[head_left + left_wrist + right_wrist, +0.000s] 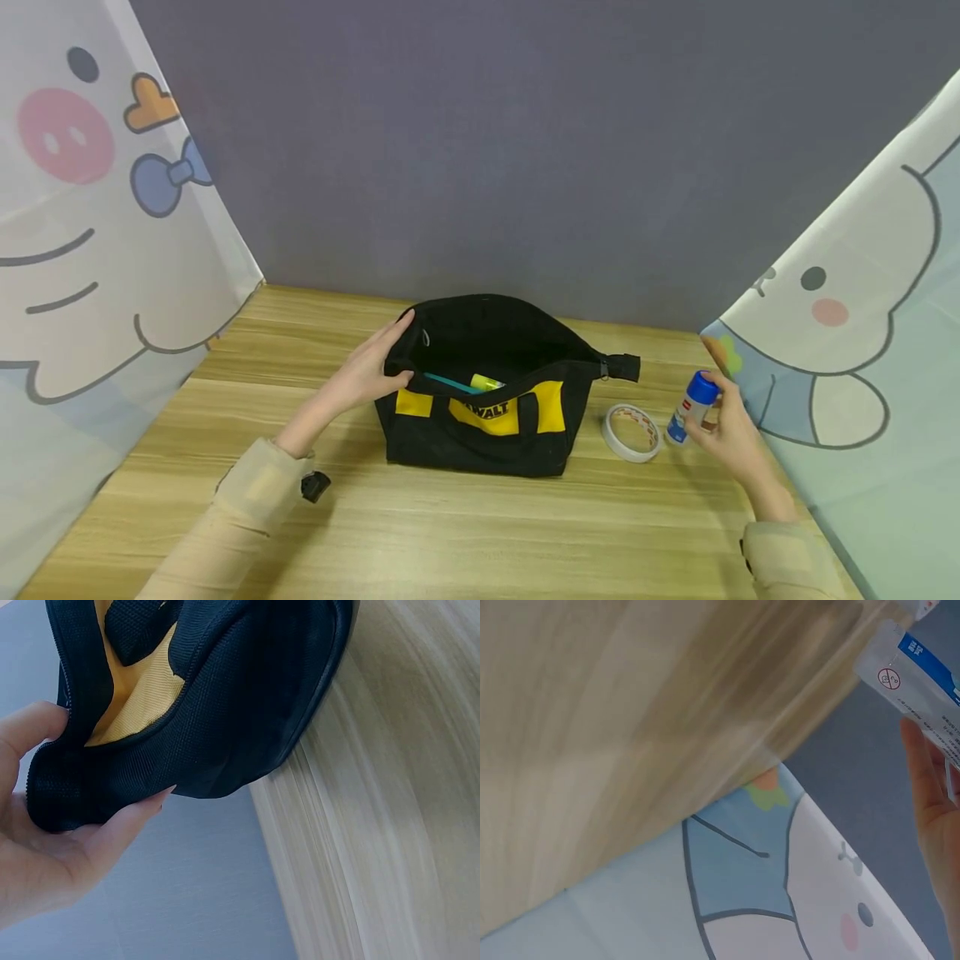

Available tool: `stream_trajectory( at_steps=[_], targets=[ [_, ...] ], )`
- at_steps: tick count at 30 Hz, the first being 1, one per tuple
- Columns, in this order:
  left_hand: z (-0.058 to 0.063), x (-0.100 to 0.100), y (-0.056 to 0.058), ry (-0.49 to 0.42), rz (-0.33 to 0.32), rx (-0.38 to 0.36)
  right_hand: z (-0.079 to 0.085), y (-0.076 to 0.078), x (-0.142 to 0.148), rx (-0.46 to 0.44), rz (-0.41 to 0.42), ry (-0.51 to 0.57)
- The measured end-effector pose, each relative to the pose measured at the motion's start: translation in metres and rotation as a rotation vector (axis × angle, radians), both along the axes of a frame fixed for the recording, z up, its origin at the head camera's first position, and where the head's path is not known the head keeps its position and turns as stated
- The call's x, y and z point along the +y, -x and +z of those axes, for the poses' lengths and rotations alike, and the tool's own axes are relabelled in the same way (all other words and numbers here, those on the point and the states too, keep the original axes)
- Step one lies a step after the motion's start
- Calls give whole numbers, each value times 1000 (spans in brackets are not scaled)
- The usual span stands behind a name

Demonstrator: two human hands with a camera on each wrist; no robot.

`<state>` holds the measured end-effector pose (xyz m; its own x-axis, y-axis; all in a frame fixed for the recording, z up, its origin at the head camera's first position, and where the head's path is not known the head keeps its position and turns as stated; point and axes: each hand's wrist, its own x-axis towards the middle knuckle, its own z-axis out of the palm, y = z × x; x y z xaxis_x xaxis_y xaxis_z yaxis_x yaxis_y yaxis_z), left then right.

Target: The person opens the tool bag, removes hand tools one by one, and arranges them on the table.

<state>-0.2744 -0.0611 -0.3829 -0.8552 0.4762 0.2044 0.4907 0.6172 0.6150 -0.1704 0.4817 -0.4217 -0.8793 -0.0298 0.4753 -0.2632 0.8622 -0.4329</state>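
A black and yellow tool bag (480, 450) stands upright on the table with its zipped mouth spread apart. Inside its mouth show a yellow-green item (487, 382) and a thin teal item (452, 382), both mostly hidden. My left hand (369, 368) grips the bag's left end, thumb on the front side and fingers on the back. In the left wrist view the bag's zipper edge lies between that thumb and fingers. Over at the right, my right hand (726, 429) holds a small white and blue bottle (692, 408) with a blue cap, slightly tilted.
A white roll of tape (632, 433) lies flat between the bag and the bottle. The wooden table (450, 533) ends at a grey panel (480, 167) behind. Cartoon-printed cloths (847, 400) flank both sides, the right one close to my right hand.
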Motion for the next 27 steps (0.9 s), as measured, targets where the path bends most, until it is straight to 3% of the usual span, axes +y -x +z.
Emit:
stream_trajectory(
  at_steps=[11, 27],
  targets=[
    [-2, 0, 0, -2, 0, 10, -11, 2, 0, 92, 17, 29],
    [0, 0, 0, -4, 5, 4, -20, 1, 0, 93, 13, 162]
  ],
)
